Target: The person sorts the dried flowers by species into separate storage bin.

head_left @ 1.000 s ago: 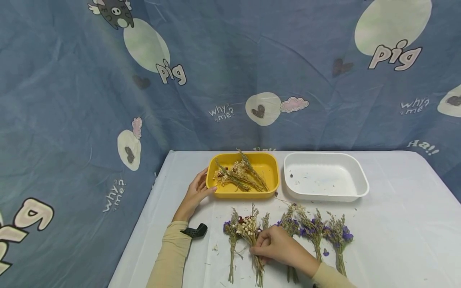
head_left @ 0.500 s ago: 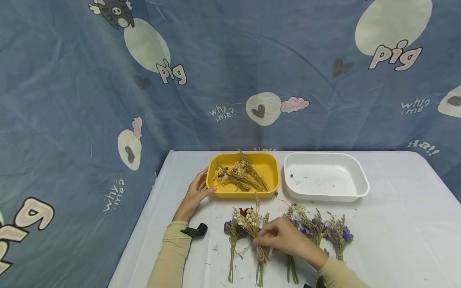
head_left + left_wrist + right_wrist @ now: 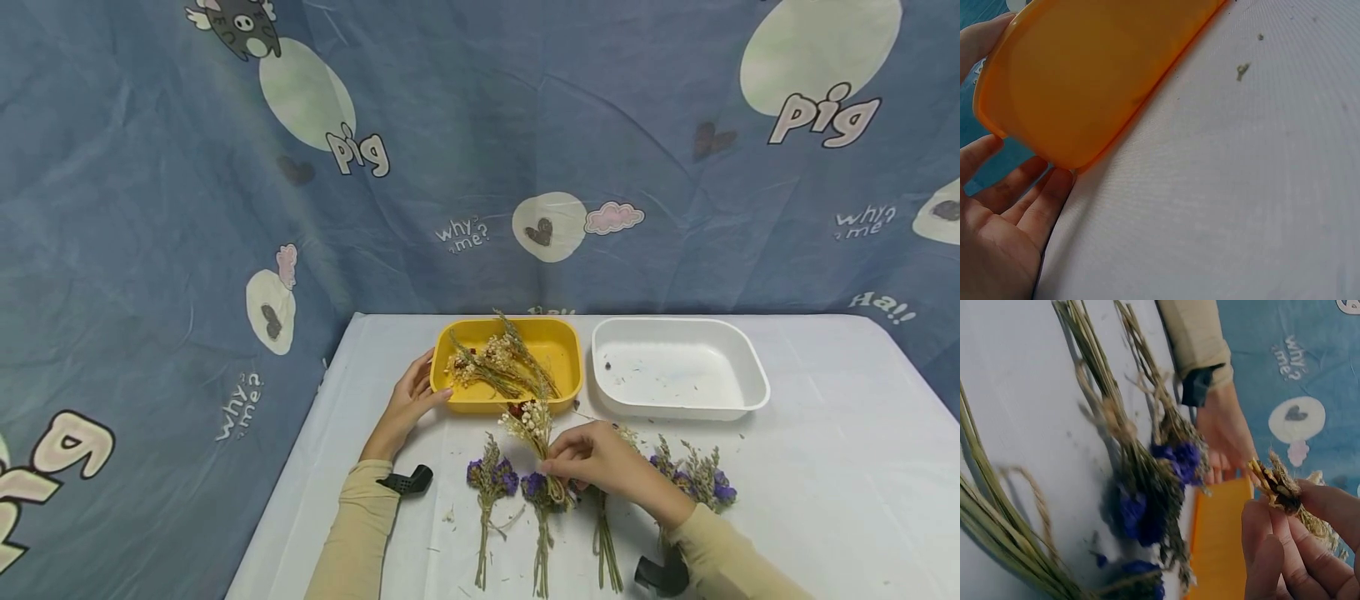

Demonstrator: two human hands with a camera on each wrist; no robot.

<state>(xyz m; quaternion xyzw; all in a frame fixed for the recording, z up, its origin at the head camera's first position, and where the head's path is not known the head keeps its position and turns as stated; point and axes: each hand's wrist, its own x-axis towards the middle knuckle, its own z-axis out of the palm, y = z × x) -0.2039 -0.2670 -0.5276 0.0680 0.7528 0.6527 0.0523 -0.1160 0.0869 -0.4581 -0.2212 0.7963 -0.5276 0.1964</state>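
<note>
My right hand [image 3: 611,462] pinches a small tied bunch of dried flowers [image 3: 531,427] by its stems, with cream blossoms and a dark red one pointing toward the yellow tray [image 3: 510,407]. In the right wrist view, the cut stem ends [image 3: 1275,484] show between thumb and fingers. My left hand [image 3: 405,407] rests at the yellow tray's left end. Its thumb lies along the near corner and its extended fingers [image 3: 1044,206] touch the outer wall. Inside that tray lie several cream dried bunches [image 3: 491,362] with greenish sprigs.
A white tray [image 3: 678,412] with a few crumbs stands right of the yellow one. Several purple dried bunches lie in a row in front, among them one at the left [image 3: 487,492] and one at the right [image 3: 708,483]. A patterned blue cloth [image 3: 450,150] hangs behind the table.
My right hand has lifted the cream bunch off the row and carried it forward to the yellow tray's front edge, uncovering a purple bunch beneath. The left hand stays put.
</note>
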